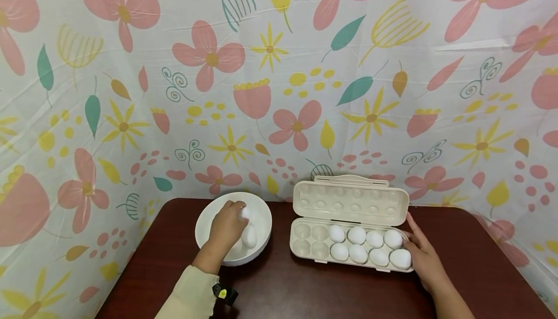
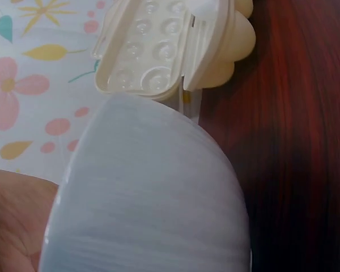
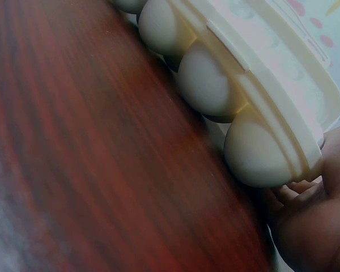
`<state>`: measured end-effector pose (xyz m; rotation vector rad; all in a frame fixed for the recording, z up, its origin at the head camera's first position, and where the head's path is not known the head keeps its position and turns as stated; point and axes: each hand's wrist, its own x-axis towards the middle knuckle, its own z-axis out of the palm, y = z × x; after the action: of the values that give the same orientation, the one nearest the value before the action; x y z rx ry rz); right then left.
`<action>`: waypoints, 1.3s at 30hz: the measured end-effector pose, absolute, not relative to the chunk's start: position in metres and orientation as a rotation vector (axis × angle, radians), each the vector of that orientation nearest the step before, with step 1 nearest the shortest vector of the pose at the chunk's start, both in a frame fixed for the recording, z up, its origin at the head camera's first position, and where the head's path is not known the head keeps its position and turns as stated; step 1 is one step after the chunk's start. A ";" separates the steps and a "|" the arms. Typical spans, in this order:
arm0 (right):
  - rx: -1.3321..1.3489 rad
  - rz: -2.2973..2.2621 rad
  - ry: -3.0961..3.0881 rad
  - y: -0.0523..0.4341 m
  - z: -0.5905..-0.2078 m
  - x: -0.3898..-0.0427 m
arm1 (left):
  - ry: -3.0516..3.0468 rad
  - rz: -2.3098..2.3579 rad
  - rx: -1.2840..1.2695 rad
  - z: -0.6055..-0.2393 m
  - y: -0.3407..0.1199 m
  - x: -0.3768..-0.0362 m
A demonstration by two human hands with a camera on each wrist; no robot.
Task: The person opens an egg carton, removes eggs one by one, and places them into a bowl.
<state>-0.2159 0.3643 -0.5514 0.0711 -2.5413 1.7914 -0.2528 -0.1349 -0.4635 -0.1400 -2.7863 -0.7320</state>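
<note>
My left hand (image 1: 227,227) reaches into a white bowl (image 1: 202,222), its curled fingertips on a white egg (image 1: 246,212). Another egg (image 1: 250,236) lies just below that one in the bowl. Only the bowl's outer side (image 2: 147,187) and part of the hand (image 2: 14,221) show in the left wrist view. On the right stands an open cream egg carton (image 1: 320,263), lid tilted back. White eggs fill its middle and right cups, and the leftmost cups hold none. My right hand (image 1: 425,260) grips the carton's right end, with fingers (image 3: 297,195) curled beneath it.
Both containers stand on a dark red-brown wooden table (image 1: 279,290). A floral cloth (image 1: 261,91) hangs directly behind the table. The raised carton lid (image 1: 350,202) stands close to that cloth. A dark band (image 1: 224,294) is around my left wrist.
</note>
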 end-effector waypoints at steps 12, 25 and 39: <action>0.069 1.799 -2.546 0.364 -0.549 -0.216 | -2.815 -0.694 -0.115 -0.475 -0.138 -0.258; 0.059 1.831 -2.551 0.365 -0.548 -0.215 | -2.850 -0.660 -0.110 -0.480 -0.139 -0.263; 0.084 1.844 -2.531 0.365 -0.549 -0.215 | -2.886 -0.631 -0.100 -0.478 -0.135 -0.266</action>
<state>-0.2153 0.3653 -0.5494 0.0838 -2.5315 1.8437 -0.2658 -0.1351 -0.4783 -0.1000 -2.8863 -0.6313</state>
